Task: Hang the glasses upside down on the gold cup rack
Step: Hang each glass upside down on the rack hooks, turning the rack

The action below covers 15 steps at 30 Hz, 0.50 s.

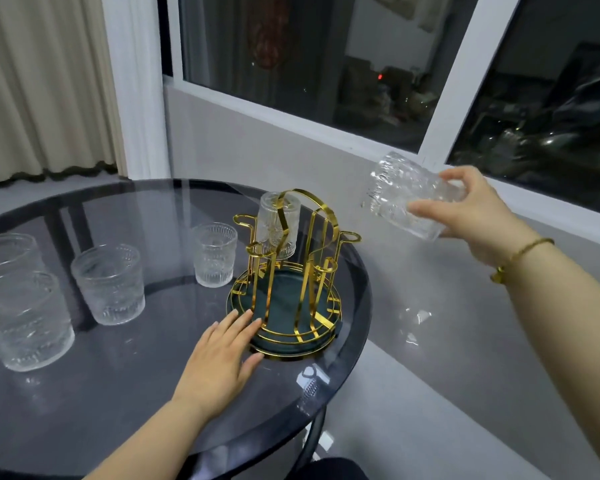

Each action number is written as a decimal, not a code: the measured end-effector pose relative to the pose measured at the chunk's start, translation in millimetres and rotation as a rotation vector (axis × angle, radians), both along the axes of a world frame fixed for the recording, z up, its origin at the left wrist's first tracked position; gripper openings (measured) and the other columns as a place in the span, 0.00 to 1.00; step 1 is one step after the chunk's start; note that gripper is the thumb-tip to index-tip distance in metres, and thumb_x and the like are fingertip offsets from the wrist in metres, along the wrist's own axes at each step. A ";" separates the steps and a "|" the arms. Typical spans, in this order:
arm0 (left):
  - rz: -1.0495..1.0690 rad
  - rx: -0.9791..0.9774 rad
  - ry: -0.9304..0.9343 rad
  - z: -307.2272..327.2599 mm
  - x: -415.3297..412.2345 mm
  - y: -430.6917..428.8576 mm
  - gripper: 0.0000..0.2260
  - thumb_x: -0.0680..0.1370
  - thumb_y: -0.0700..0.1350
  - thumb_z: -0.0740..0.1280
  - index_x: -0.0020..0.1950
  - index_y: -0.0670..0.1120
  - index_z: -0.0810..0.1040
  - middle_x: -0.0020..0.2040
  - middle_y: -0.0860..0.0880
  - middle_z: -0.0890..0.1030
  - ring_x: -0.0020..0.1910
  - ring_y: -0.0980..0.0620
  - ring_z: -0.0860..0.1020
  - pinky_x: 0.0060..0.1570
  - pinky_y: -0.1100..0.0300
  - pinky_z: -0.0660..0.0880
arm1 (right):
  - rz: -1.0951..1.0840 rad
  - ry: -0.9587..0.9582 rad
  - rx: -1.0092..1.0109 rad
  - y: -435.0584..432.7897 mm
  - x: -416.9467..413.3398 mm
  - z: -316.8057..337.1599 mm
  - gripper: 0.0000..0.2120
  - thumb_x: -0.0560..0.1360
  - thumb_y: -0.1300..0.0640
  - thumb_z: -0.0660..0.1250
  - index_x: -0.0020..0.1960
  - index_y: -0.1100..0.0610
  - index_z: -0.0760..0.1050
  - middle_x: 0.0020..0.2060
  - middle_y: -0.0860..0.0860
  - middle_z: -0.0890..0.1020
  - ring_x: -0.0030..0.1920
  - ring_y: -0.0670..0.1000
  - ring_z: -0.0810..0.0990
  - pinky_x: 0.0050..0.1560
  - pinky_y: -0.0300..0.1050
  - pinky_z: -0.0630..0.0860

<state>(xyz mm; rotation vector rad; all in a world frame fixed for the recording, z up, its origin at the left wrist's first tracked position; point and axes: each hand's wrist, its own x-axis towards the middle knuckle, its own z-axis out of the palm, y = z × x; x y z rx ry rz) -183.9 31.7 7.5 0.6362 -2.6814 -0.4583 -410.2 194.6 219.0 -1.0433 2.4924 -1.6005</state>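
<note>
A round smoked-glass table (125, 368) on dark legs carries everything. Near its right edge stands the gold cup rack (288, 282) on a dark green round base. Just left of the rack stands a small ribbed glass (213, 254), further left a wider tumbler (110, 284), and at the far left two large textured glasses (21, 303), all upright.

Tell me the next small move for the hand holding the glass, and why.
Probably turn the glass mouth-down and bring it over a free prong on the right side of the gold rack. The right hand holds it tilted in the air, off to the rack's right; one glass already hangs inverted, and the left hand rests against the rack's base.
</note>
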 end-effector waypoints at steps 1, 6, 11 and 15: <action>-0.002 -0.003 0.010 0.9 0.2 0.5 0.29 0.73 0.63 0.44 0.70 0.52 0.56 0.74 0.50 0.59 0.74 0.50 0.53 0.73 0.54 0.49 | 0.000 0.014 0.019 -9.7 -3.7 4.7 0.26 0.61 0.52 0.74 0.53 0.48 0.65 0.54 0.52 0.69 0.48 0.51 0.73 0.37 0.42 0.72; 0.021 -0.009 0.037 1.7 0.9 1.5 0.25 0.76 0.61 0.50 0.70 0.50 0.58 0.74 0.49 0.60 0.73 0.50 0.54 0.72 0.55 0.50 | 0.012 0.179 0.222 -56.8 -8.8 19.3 0.35 0.63 0.51 0.73 0.63 0.53 0.58 0.52 0.50 0.66 0.49 0.52 0.69 0.39 0.38 0.68; 0.066 0.031 0.077 -0.6 0.9 0.8 0.23 0.77 0.53 0.58 0.70 0.49 0.59 0.74 0.50 0.59 0.73 0.53 0.55 0.73 0.57 0.48 | 0.071 0.237 0.398 -89.3 -8.1 20.7 0.36 0.64 0.51 0.72 0.64 0.55 0.56 0.53 0.52 0.67 0.49 0.52 0.69 0.45 0.45 0.68; 0.076 0.018 0.119 -0.2 -0.5 1.0 0.22 0.76 0.52 0.61 0.68 0.48 0.63 0.72 0.48 0.63 0.72 0.51 0.59 0.72 0.55 0.50 | 0.109 0.298 0.493 -106.5 -6.1 14.8 0.35 0.63 0.53 0.72 0.65 0.56 0.59 0.62 0.57 0.70 0.54 0.55 0.70 0.49 0.47 0.69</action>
